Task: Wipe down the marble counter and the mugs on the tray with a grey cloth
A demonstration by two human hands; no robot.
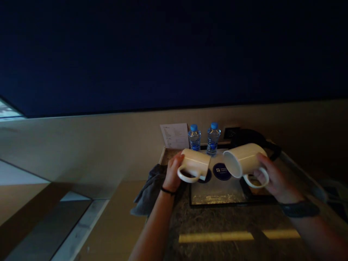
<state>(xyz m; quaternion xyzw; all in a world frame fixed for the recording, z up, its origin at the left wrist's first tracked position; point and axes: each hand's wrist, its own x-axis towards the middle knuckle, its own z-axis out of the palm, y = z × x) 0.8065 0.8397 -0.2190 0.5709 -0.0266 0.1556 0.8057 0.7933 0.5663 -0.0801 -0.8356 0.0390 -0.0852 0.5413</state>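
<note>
Holding two mugs over the tray

Draped left of the tray (217, 201) was a grey cloth (148, 194). Above the tray's left edge, the left hand (172, 174) gripped a tipped mug (194, 164). Over its right side, the right hand (274, 177) held another mug (244, 159) by the handle.

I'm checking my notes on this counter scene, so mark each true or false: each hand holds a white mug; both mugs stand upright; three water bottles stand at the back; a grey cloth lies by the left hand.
1. Each hand holds a white mug: true, left hand has the left mug, right hand the right mug.
2. Both mugs stand upright: false, both are tipped sideways.
3. Three water bottles: false, two water bottles stand there.
4. Grey cloth by the left hand: true.
</note>
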